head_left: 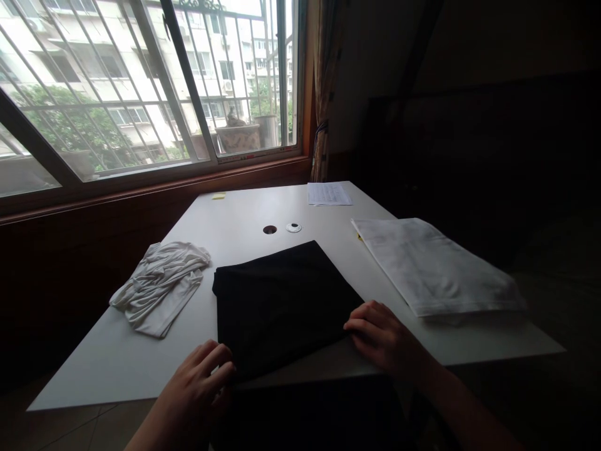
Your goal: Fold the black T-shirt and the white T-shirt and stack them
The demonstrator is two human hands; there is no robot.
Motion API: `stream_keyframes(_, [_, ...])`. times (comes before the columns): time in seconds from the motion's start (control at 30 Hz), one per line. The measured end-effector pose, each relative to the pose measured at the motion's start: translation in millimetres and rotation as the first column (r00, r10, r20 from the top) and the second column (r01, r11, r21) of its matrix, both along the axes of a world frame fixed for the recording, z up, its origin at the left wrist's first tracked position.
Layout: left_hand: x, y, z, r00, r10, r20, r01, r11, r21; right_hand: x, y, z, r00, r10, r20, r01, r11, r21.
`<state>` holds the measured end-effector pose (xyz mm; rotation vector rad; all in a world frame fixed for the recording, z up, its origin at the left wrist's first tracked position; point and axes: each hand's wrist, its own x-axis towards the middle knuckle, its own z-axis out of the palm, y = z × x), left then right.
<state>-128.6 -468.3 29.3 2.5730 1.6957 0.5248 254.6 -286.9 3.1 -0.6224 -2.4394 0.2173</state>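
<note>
Both hands, left hand (pixel 200 382) and right hand (pixel 380 335), lie spread, gripping nothing, on the near corners of the folded black garment (pixel 282 304), pinning it flat on the worktop (pixel 117 363).

White table (pixel 244 216) with round cable hole (pixel 269 230) beyond the grip, barred sliding window (pixel 141 81) far left of the grip, daylight entering there, wooden sill (pixel 154 185) below it, curtain (pixel 328 81) at its right edge, dark unlit wall (pixel 469 94) on the right.
</note>
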Motion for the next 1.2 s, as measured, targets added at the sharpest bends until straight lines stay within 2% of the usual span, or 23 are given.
stream_keyframes(0.2, [10,15,31.5,0.999,0.015,-0.029,-0.019,0.989,-0.149,-1,-6,10.3,0.999,0.039,-0.021,-0.041,0.993,-0.114])
stream_keyframes(0.3, [20,41,44.3,0.998,-0.064,-0.017,0.060,0.986,-0.157,-1,-7,13.8,0.998,0.054,-0.044,-0.060,0.987,-0.149])
stream_keyframes(0.37, [29,65,44.8,0.991,-0.129,-0.027,0.124,0.982,-0.141,0,-6,14.2,0.997,0.060,-0.054,-0.068,0.982,-0.174])
stream_keyframes(0.47, [43,107,33.3,0.979,-0.185,-0.081,0.175,0.977,-0.124,2,-5,13.8,0.997,0.059,-0.058,-0.070,0.974,-0.214])
stream_keyframes(0.6, [49,156,10.0,0.982,-0.145,-0.117,0.116,0.967,-0.225,3,-4,14.8,0.996,0.048,-0.070,-0.063,0.971,-0.231])
stream_keyframes(0.7, [43,178,-2.3,0.983,-0.110,-0.147,0.070,0.965,-0.254,2,-4,16.0,0.996,0.045,-0.078,-0.062,0.969,-0.240])
stream_keyframes(0.9, [13,190,-17.0,0.989,-0.054,-0.136,0.034,0.989,-0.145,2,-4,17.3,0.997,0.039,-0.070,-0.055,0.967,-0.250])
stream_keyframes(1.07, [-12,193,-25.9,0.985,0.036,-0.169,-0.059,0.990,-0.131,2,-5,19.3,0.997,0.040,-0.065,-0.057,0.960,-0.276])
stream_keyframes(1.2, [-19,194,-31.1,0.982,0.088,-0.165,-0.109,0.986,-0.125,1,-3,25.2,0.997,0.056,-0.055,-0.071,0.944,-0.321])
